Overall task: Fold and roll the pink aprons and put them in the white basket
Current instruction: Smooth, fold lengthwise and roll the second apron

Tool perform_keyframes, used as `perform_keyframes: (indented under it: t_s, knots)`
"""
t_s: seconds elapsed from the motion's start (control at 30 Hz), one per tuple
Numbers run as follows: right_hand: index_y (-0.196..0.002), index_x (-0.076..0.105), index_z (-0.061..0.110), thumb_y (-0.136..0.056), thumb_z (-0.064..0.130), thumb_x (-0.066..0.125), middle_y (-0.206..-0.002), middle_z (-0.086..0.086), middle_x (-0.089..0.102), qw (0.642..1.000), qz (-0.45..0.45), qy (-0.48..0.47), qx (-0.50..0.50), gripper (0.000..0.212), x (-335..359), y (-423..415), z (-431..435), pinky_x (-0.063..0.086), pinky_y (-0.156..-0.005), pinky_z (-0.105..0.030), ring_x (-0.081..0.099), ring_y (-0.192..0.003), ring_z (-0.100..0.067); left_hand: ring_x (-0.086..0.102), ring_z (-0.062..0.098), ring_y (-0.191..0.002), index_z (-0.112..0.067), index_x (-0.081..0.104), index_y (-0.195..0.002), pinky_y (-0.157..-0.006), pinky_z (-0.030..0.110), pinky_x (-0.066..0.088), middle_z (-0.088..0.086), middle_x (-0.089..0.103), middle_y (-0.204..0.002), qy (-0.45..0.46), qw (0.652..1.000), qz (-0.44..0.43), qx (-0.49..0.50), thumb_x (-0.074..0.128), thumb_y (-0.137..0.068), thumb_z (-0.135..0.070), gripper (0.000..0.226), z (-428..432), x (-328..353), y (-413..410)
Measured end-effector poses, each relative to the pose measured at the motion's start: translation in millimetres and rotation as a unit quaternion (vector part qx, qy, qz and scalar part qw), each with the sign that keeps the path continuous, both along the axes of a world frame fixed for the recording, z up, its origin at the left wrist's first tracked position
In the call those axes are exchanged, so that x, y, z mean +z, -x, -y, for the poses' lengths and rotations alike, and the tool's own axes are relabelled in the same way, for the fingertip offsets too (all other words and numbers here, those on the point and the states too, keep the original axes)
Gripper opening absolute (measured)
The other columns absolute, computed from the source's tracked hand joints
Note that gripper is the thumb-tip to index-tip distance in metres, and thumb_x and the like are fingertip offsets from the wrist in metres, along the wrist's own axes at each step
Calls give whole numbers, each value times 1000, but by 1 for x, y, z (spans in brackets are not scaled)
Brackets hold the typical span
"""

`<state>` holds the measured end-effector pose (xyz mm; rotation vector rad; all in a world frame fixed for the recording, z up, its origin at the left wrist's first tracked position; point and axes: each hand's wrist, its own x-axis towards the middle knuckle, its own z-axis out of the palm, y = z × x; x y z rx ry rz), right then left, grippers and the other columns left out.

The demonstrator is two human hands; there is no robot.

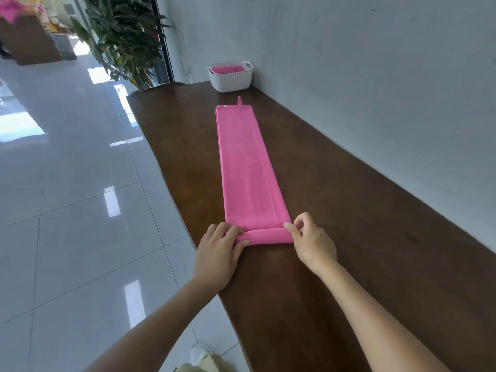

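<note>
A pink apron (245, 162) lies folded into a long narrow strip on the dark wooden table (349, 210), running away from me toward the white basket (230, 77). Its near end is turned over into a small roll (268, 235). My left hand (220, 253) grips the roll's left end, fingers curled over it. My right hand (312, 244) pinches the roll's right end. A short strap sticks out at the strip's far end. The basket stands at the table's far end against the wall and holds pink rolled cloth (228, 69).
A grey wall (375, 76) runs along the table's right side. On the left is a glossy tiled floor (67, 183). A leafy plant (126, 36) stands beyond the table's far corner. More pink cloth (10, 8) and a second white basket (64, 45) sit far back left.
</note>
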<state>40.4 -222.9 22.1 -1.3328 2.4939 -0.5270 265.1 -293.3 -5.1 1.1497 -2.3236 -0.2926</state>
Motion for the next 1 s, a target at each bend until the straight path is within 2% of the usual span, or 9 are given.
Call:
perform_keyframes:
  t_s: [0.13,0.23,0.4,0.53,0.6,0.67,0.73,0.83,1.0]
  knots:
    - [-102,45,31,-97,61,37,-89,12,59,996,-16,86,-14,32,-9,-7,-8,36,-50,-13,52,-64,1,50,10,-95,-30,64,-109,-85,32,49,-15,60,-103,-101,995,-26,-3,54,-101,-47,21,13,7,3]
    - [-100,50,31,-96,61,38,-92,12,63,989,-5,147,9,33,-15,-7,-17,36,-54,-11,56,-72,3,53,11,-92,-29,65,-108,-85,35,50,-14,62,-99,-164,986,-28,-8,55,-100,-47,22,27,13,4]
    - [-114,50,31,-94,60,48,-103,17,57,988,-14,134,70,35,-19,0,-17,41,-60,-10,57,-79,3,62,3,-88,-32,69,-102,-83,34,57,-15,67,-97,-284,958,-33,-26,60,-97,-48,19,47,23,4]
    - [-113,52,32,-92,68,38,-103,19,58,991,-27,112,72,45,-16,7,-9,43,-61,-9,59,-80,1,65,5,-85,-34,68,-92,-81,32,60,-15,68,-94,-359,933,-25,-22,63,-95,-50,17,60,34,9]
    - [-109,51,32,-91,70,30,-98,20,59,993,-35,87,66,46,-12,7,-1,42,-58,-9,59,-76,1,63,5,-85,-31,68,-93,-80,32,60,-15,67,-96,-312,950,7,1,62,-96,-51,21,60,36,13]
    - [-108,48,33,-94,68,26,-94,19,60,996,-45,53,63,43,-9,7,8,39,-54,-11,57,-72,2,58,6,-90,-29,68,-100,-81,30,58,-16,63,-103,-156,986,62,10,58,-96,-53,26,57,33,15]
    - [-108,48,32,-97,67,25,-94,18,60,997,-52,20,57,43,-7,7,15,39,-53,-14,57,-72,1,55,9,-92,-29,66,-103,-80,29,55,-13,62,-105,-40,998,54,-12,57,-97,-51,25,56,25,14]
    - [-108,49,31,-96,70,22,-93,15,62,998,-47,-32,40,50,-2,10,25,43,-54,-20,59,-75,-3,53,11,-86,-27,65,-102,-75,31,55,-10,63,-100,24,997,36,-69,54,-99,-48,24,62,11,8]
    - [-111,56,28,-93,77,22,-88,12,64,996,-25,-89,8,61,7,13,42,40,-51,-20,61,-74,-4,57,12,-92,-25,66,-113,-79,27,54,-8,64,-107,68,990,43,-117,48,-96,-63,45,74,4,-1]
